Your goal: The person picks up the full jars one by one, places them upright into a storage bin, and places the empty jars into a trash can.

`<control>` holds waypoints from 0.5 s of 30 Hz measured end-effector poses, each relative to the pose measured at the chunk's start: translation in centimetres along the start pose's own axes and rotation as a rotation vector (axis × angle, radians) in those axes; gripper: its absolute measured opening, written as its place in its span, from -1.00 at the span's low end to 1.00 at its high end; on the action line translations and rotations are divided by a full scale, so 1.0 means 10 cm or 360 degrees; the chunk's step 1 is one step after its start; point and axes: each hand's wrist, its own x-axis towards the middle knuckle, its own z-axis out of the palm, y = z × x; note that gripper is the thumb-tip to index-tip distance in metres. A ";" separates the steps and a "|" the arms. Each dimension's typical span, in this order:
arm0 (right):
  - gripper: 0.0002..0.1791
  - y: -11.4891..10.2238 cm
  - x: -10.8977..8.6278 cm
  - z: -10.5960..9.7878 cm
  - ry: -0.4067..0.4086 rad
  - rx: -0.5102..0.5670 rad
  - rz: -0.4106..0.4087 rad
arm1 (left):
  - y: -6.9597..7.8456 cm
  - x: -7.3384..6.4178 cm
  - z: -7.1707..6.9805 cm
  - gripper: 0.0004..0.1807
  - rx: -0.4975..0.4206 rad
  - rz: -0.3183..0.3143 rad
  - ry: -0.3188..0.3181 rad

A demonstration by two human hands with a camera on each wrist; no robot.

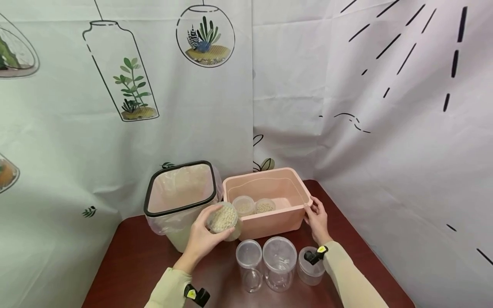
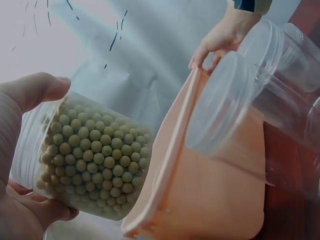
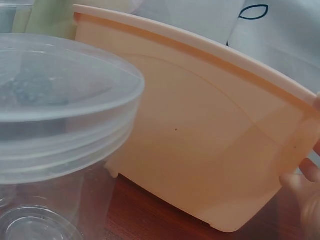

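Note:
My left hand (image 1: 204, 235) grips a clear plastic jar (image 2: 95, 155) filled with small pale green balls. The jar is tilted on its side, just outside the front left corner of a peach plastic bin (image 1: 269, 224). In the left wrist view, thumb and fingers wrap the jar's lidded end. At the bin's right end, my right hand (image 1: 317, 218) holds the rim, thumb in front and fingers beyond the corner. Two jars stand inside the bin at its left: one with pale contents (image 1: 243, 205) and one with beige bits (image 1: 265, 206).
Two tall clear jars, one slimmer (image 1: 249, 261) and one wider (image 1: 280, 261), stand before the bin. A short lidded jar (image 1: 310, 267) is under my right wrist. Left of the bin is a black-rimmed, bag-lined waste bin (image 1: 180, 209). All stand on a dark red table (image 1: 135, 261).

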 end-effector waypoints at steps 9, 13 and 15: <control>-0.43 0.00 -0.01 0.03 -0.0017 0.0018 0.0015 | -0.07 0.17 0.08 -0.26 -0.0028 0.0053 -0.0051; -0.45 0.00 -0.02 0.02 0.0005 0.0014 0.0018 | -0.03 0.22 0.13 -0.26 -0.0015 0.0083 -0.0059; -0.46 0.00 -0.02 0.01 0.0011 0.0002 0.0012 | -0.01 0.26 0.14 -0.26 -0.0027 0.0091 -0.0071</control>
